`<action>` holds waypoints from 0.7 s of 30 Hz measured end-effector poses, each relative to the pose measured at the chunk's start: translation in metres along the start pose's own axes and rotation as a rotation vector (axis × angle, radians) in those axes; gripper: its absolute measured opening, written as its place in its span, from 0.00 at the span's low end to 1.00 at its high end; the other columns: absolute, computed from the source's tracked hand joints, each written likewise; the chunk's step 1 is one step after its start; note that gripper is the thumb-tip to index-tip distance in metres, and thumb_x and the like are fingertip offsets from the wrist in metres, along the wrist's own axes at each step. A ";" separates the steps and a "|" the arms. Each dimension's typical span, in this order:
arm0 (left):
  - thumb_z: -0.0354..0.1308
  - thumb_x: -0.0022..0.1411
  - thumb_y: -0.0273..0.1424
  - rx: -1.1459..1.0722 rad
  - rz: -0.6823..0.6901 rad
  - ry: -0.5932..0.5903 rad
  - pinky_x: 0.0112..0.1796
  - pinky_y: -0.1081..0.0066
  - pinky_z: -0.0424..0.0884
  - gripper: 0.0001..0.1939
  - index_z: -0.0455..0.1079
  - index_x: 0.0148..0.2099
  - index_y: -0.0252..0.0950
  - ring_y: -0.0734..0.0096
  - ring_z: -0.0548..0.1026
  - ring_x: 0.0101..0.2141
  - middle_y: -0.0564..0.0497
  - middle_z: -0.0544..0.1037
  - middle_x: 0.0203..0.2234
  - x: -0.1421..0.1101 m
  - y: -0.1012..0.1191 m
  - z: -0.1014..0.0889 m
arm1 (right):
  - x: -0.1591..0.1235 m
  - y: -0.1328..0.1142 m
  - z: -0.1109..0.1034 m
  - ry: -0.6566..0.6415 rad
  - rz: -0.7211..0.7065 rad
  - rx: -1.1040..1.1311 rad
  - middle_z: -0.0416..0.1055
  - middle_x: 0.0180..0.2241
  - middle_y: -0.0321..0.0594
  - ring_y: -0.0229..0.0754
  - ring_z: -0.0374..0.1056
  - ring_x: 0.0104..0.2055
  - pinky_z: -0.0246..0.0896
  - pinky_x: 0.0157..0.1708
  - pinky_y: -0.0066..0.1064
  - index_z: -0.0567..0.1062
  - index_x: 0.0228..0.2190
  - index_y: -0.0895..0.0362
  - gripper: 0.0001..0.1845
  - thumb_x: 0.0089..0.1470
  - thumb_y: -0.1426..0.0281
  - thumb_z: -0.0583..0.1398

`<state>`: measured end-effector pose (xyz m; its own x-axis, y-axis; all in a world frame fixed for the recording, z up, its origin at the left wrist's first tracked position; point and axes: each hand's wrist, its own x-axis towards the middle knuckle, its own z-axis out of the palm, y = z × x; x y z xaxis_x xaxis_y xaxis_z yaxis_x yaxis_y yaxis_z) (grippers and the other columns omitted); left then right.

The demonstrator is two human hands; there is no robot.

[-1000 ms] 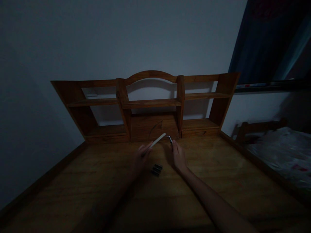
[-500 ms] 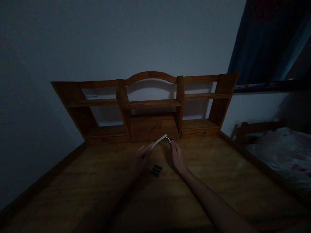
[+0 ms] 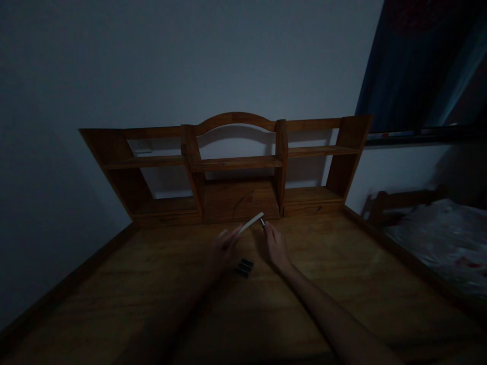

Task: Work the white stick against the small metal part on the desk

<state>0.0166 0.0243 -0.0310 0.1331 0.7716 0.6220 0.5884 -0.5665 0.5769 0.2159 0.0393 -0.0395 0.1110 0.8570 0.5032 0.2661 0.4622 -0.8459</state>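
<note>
The scene is very dim. My left hand [image 3: 224,247] is closed round the lower end of a slim white stick-like handle [image 3: 251,222] that slants up to the right. My right hand [image 3: 276,247] pinches a small dark and silvery piece [image 3: 262,222] right at the handle's upper tip. Both hands hover over a wooden desk [image 3: 335,284]. Between my wrists, a few small black pieces [image 3: 244,266] lie side by side on the desk.
A wooden shelf unit [image 3: 236,162] with an arched top stands at the desk's back against a pale wall. A raised rim runs along the desk's sides. A bed with light bedding [image 3: 437,238] is at the right, below a dark curtain [image 3: 418,66].
My right hand has brought the small piece leftwards until it meets the tip of the white handle. My left hand has hardly moved.
</note>
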 end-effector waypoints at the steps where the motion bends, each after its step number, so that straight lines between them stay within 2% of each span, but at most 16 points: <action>1: 0.49 0.70 0.39 0.000 -0.008 0.008 0.42 0.65 0.74 0.19 0.70 0.59 0.46 0.66 0.76 0.38 0.49 0.79 0.39 0.000 0.000 0.000 | 0.000 0.000 0.000 0.003 -0.002 0.003 0.71 0.28 0.37 0.42 0.67 0.31 0.54 0.32 0.29 0.75 0.33 0.56 0.25 0.67 0.55 0.47; 11: 0.49 0.70 0.39 -0.025 -0.067 0.104 0.50 0.61 0.71 0.19 0.71 0.58 0.44 0.63 0.75 0.49 0.49 0.78 0.50 0.003 -0.007 -0.002 | 0.003 0.004 -0.001 0.054 -0.002 -0.017 0.70 0.26 0.37 0.42 0.65 0.28 0.53 0.30 0.29 0.75 0.31 0.56 0.25 0.66 0.55 0.46; 17: 0.49 0.70 0.39 -0.042 -0.059 -0.001 0.48 0.62 0.72 0.19 0.70 0.59 0.44 0.63 0.76 0.48 0.48 0.79 0.48 0.002 -0.004 0.001 | 0.002 0.003 0.001 -0.009 -0.005 -0.052 0.73 0.28 0.39 0.44 0.68 0.32 0.55 0.32 0.30 0.76 0.32 0.55 0.26 0.66 0.54 0.46; 21: 0.49 0.70 0.39 -0.093 -0.080 0.043 0.53 0.61 0.69 0.18 0.72 0.57 0.43 0.63 0.74 0.51 0.49 0.78 0.51 0.003 -0.009 0.002 | 0.001 0.000 -0.001 0.017 -0.011 -0.073 0.73 0.29 0.39 0.43 0.67 0.30 0.54 0.31 0.29 0.76 0.34 0.56 0.25 0.67 0.55 0.46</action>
<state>0.0130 0.0324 -0.0350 0.0531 0.8033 0.5932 0.5192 -0.5297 0.6707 0.2173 0.0404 -0.0390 0.1238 0.8479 0.5155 0.3368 0.4527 -0.8256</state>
